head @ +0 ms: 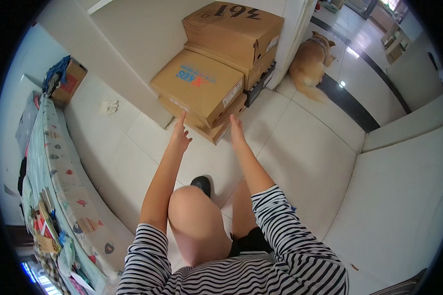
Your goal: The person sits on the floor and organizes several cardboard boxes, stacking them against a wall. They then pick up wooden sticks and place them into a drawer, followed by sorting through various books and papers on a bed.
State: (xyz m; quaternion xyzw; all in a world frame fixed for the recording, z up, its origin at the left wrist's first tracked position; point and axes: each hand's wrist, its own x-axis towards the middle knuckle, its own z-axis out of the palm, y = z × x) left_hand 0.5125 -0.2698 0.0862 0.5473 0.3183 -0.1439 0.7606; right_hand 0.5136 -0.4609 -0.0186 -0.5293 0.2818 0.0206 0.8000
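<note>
A flat brown cardboard shoe box (195, 83) with blue and red printing lies in front of me, on top of another cardboard box (225, 129). My left hand (180, 135) reaches toward its front left side, fingers apart and holding nothing. At the near right corner is my right hand (237, 129), stretched out flat and seen edge-on, with nothing in it. Whether either hand touches the cardboard cannot be told. Behind, a larger cardboard box (236, 29) with black printing sits on a brown box (260, 70) and a black box (260, 86).
A tan dog (307, 64) lies by the doorway at the upper right. To the left runs a bed (72, 184) with a patterned cover and piled items. Another cardboard box (69, 81) stands beyond it. A wall edge (151, 107) is left of the boxes; a white panel (398, 191) stands right.
</note>
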